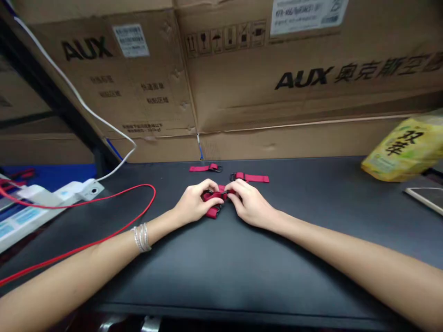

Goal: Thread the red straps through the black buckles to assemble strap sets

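Near the middle of the dark table, my left hand (pixel 197 201) and my right hand (pixel 249 203) meet over a red strap with black fittings (pixel 212 211). My left fingers and thumb are closed round its left part. The fingertips of my right hand pinch its right end. The strap's folds are partly hidden behind my fingers. Just beyond my hands lie two more pieces: a short red strap with a black buckle (pixel 200 168) to the left, and another red strap with a black buckle (pixel 256 178) to the right.
Cardboard boxes (pixel 238 110) stand along the back of the table (pixel 221 272). A white power strip (pixel 31 216) and a red cable (pixel 114 230) are on the left. A yellow bag (pixel 401 150) and a flat light-edged object (pixel 427 198) are on the right.
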`<state>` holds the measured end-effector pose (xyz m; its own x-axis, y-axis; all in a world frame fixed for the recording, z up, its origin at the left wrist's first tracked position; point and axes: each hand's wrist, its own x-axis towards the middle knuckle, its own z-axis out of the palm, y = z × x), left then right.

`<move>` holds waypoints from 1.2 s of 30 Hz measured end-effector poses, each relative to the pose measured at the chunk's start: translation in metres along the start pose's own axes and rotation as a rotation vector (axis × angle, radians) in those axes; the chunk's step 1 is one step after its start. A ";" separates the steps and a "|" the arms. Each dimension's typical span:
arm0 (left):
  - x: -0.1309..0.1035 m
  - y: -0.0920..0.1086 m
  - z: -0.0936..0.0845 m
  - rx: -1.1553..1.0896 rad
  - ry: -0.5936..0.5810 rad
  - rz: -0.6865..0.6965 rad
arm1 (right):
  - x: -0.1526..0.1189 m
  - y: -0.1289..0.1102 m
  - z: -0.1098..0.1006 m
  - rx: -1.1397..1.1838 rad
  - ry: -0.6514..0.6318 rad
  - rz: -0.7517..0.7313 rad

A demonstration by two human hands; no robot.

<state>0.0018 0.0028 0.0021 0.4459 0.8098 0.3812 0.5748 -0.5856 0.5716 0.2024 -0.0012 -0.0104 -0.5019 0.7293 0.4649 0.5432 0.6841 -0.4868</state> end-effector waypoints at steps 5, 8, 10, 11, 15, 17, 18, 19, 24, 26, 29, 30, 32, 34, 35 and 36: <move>0.000 0.000 0.000 0.009 -0.006 0.004 | 0.000 0.000 0.000 0.003 -0.012 -0.026; 0.001 0.000 0.000 0.005 -0.030 0.011 | 0.001 0.000 0.001 0.015 -0.007 -0.031; 0.001 0.001 0.000 0.004 -0.041 0.012 | 0.001 0.000 0.001 0.021 0.003 -0.023; 0.001 0.002 0.000 0.006 -0.048 0.013 | 0.001 0.000 0.001 0.022 0.007 -0.022; 0.000 0.005 -0.002 0.004 -0.081 0.042 | 0.001 0.001 0.002 0.028 0.021 -0.017; -0.001 0.005 -0.003 0.002 -0.101 0.071 | 0.001 0.002 0.002 0.032 0.026 -0.014; -0.001 0.004 -0.003 0.002 -0.104 0.079 | 0.001 0.002 0.003 0.035 0.030 -0.009; -0.001 0.004 -0.003 0.002 -0.102 0.079 | 0.001 0.002 0.003 0.037 0.034 -0.005; -0.001 0.001 -0.001 0.004 -0.063 0.030 | 0.002 0.004 0.003 0.048 0.041 -0.005; 0.000 0.000 -0.001 -0.006 -0.065 0.029 | 0.002 0.004 0.003 0.053 0.038 0.002; 0.000 -0.001 0.000 -0.027 -0.066 0.028 | 0.002 0.004 0.003 0.066 0.032 0.017; 0.000 -0.001 0.000 -0.032 -0.069 0.025 | 0.002 0.004 0.002 0.073 0.029 0.021; 0.000 -0.001 0.000 -0.038 -0.062 0.016 | 0.002 0.003 0.002 0.091 0.035 0.037; 0.000 0.000 0.000 -0.032 -0.055 -0.002 | 0.003 0.002 0.002 0.097 0.047 0.059; 0.000 0.001 0.000 -0.024 -0.044 -0.013 | 0.003 0.002 0.003 0.094 0.060 0.083; 0.000 0.002 -0.001 -0.014 -0.032 -0.023 | 0.003 0.002 0.003 0.087 0.077 0.115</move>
<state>0.0027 0.0019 0.0038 0.4540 0.8217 0.3446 0.5760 -0.5657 0.5900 0.2000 0.0024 -0.0118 -0.3849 0.8024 0.4560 0.5319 0.5967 -0.6009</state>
